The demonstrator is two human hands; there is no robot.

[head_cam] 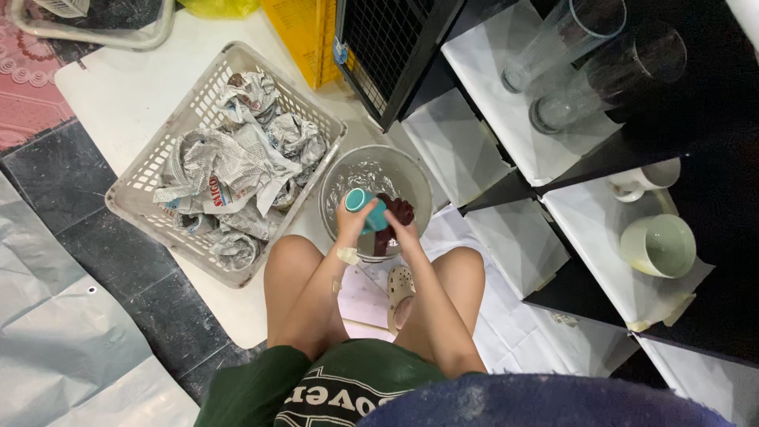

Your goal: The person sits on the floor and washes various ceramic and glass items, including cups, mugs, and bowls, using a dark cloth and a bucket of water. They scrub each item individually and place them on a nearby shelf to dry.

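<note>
Seen from above, squatting on a dark tiled floor [111,269] with bare knees spread. To the right, black shelving [680,158] lined with white paper: two tall clear glasses [593,55] lying on the upper shelf, a white mug [644,180] and a pale green mug [660,245] on the shelf below, near its front edge. To the left, a beige plastic basket [130,186] full of crumpled newspaper bundles [229,158], resting on a white board [126,95]. Between basket and shelving, directly ahead of the knees, a round grey bucket [378,178] with wet, soapy inner walls. Over the bucket's near rim, both hands together: left hand [352,225] wrapped around a small teal cup [365,207], open mouth tilted toward the basket side; right hand [403,229] closed on a dark maroon cloth [398,212], pressed against the cup's side. Cup thus sandwiched between the two hands, above the bucket. A beige clog [399,291] under the forearms, between the knees.
</note>
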